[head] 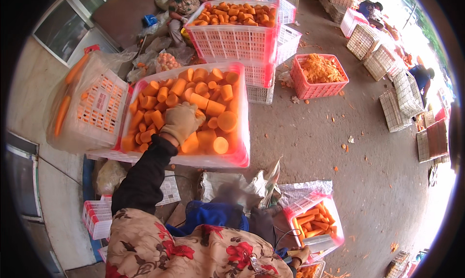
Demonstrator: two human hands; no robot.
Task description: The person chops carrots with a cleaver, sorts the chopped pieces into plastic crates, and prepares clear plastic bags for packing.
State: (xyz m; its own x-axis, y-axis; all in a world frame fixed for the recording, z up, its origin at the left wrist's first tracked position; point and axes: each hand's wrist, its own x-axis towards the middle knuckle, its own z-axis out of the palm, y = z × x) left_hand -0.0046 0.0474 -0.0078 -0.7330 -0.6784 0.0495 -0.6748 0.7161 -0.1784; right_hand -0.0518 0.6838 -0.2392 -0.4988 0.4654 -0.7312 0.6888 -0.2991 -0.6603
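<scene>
My left hand (183, 122), in a tan glove, reaches down onto peeled, cut carrot pieces (221, 144) that fill a white and pink plastic crate (249, 133). Its fingers touch the pieces; whether they grip one is hidden. Low on the right, my right hand (300, 255), also gloved, is closed on the handle of a broad-bladed knife (320, 243). The blade lies over the near end of a smaller pink and white crate (339, 220) holding long peeled carrots (315, 220).
Stacked crates (232, 42) topped with carrot pieces stand beyond. A pink basket of peelings (319, 71) sits on the concrete floor. A bagged crate (87, 107) adjoins the large crate on the left. One person (181, 9) sits at the top; others work among crates far right.
</scene>
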